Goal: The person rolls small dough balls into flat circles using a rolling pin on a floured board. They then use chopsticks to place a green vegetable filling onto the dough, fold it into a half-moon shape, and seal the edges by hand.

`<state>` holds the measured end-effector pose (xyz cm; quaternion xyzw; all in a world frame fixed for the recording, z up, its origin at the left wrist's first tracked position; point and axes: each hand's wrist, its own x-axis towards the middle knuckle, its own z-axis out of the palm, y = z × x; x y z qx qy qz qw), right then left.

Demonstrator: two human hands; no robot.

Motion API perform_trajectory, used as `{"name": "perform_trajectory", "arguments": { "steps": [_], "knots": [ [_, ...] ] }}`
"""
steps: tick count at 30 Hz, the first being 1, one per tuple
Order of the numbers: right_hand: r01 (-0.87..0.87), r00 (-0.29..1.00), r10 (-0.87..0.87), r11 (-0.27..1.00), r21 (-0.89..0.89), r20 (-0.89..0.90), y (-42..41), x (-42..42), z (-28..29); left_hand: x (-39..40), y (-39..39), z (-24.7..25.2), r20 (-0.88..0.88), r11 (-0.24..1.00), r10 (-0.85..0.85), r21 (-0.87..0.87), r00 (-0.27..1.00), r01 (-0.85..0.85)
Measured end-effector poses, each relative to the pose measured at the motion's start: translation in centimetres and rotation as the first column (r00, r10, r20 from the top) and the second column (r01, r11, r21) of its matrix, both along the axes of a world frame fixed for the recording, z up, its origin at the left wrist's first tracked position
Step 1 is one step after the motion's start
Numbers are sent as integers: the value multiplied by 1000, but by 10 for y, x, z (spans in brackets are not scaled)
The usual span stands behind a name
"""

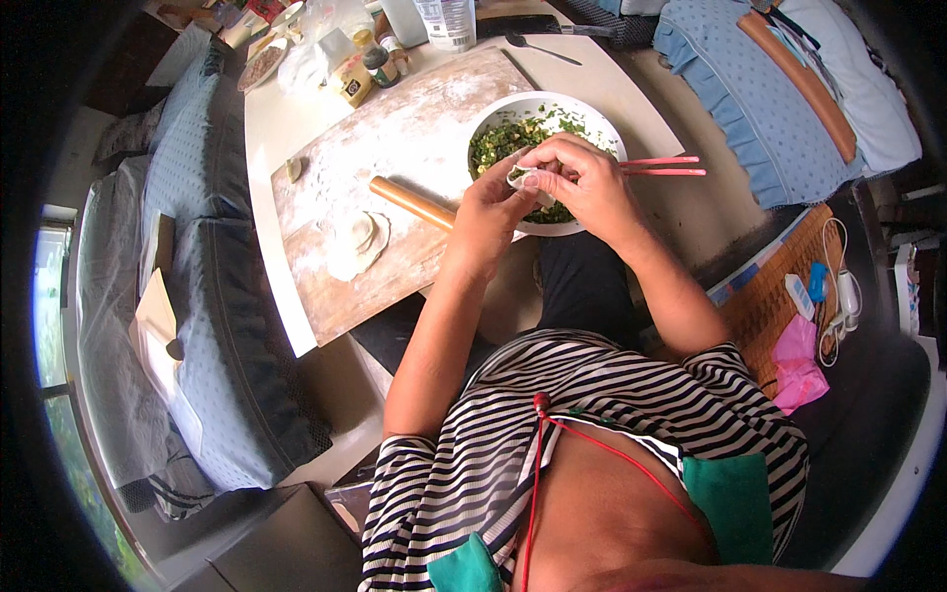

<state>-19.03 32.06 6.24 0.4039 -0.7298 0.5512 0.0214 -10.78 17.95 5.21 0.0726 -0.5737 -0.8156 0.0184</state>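
Between them, my left hand point(492, 203) and my right hand point(581, 174) hold a small dough wrapper point(520, 175) with some green filling showing at its opening. Both hands are above a white bowl point(612, 127) of chopped green vegetable filling point(510, 137). Pink chopsticks point(666, 166) stick out over the bowl's right side. Left of my left hand, a wooden rolling pin point(410, 201) lies on the floured wooden board point(414, 263), its near end hidden behind that hand. Several flat dough wrappers point(362, 237) sit stacked on the board, and a small dough piece point(294, 170) lies near its left edge.
Along the table's far side are a dark bottle point(380, 66), a yellow packet point(349, 81), plastic bags point(303, 63), a white pouch point(447, 26) and a plate of brown food point(263, 65). A black spoon point(544, 50) lies at the back right. Blue-covered seats point(229, 333) flank the table.
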Motion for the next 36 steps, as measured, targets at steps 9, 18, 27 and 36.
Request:
{"name": "perform_trajectory", "arguments": {
  "steps": [9, 18, 27, 36],
  "knots": [
    [153, 931, -141, 988, 9, -337, -3, 4, -5, -3, 3, -2, 19, 1000, 10, -6, 1000, -10],
    [139, 984, -146, 988, -71, -104, -5, 0, -9, -3, 5, -5, 34, 984, 54, 168, 998, -59],
    [149, 988, -153, 981, 126, 22, 6, -22, -15, 5, 0, -2, 40, 992, 63, 105, 997, -67],
    [168, 980, -129, 943, 287, -151, 6, -14, -14, 9, -5, 6, 37, 991, 45, 122, 998, -49]
  ]
}}
